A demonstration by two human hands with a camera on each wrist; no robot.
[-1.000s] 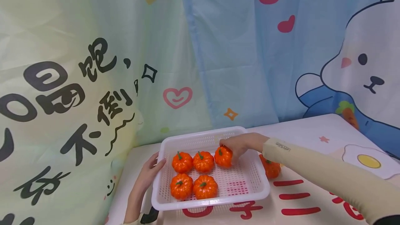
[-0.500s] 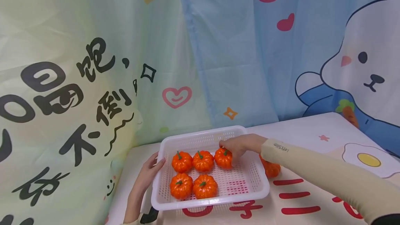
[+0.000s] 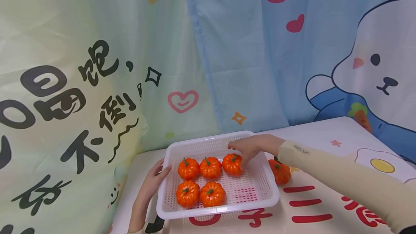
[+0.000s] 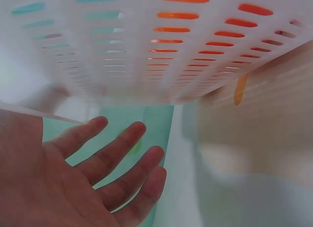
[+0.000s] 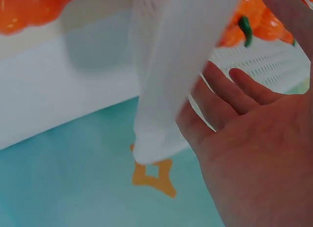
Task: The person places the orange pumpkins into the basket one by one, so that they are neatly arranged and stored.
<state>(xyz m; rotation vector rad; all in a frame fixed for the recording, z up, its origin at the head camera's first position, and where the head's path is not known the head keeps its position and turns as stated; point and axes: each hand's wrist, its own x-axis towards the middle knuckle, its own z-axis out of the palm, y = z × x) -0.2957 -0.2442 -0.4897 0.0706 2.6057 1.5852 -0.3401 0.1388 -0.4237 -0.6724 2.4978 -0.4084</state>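
Observation:
A white slotted plastic basket [image 3: 217, 210] holds several small orange pumpkins with green stems, lined up in two rows. My right hand [image 3: 251, 147] hovers over the back-row pumpkin [image 3: 231, 164] on the right, its fingers lifted off the top and its thumb side partly hidden. In the right wrist view the palm [image 5: 249, 129] faces the camera, fingers loosely spread beside the basket's rim [image 5: 171, 65]. At the basket's left end, my left hand [image 3: 152, 180] has its thumb at the rim. In the left wrist view its fingers [image 4: 115, 156] extend straight along the outside of the slotted wall [image 4: 132, 51].
Another orange pumpkin [image 3: 281, 172] lies on the table just outside the basket's right wall, partly under the right forearm. A printed cloth with red marks and a fried egg covers the white table [image 3: 312, 133]. Behind it hangs a printed curtain [image 3: 240, 46].
The right hand's fingers have let go of the back-row pumpkin and risen, the wrist shifting slightly up and right. The pumpkin stays in place in the basket. The left hand has not moved.

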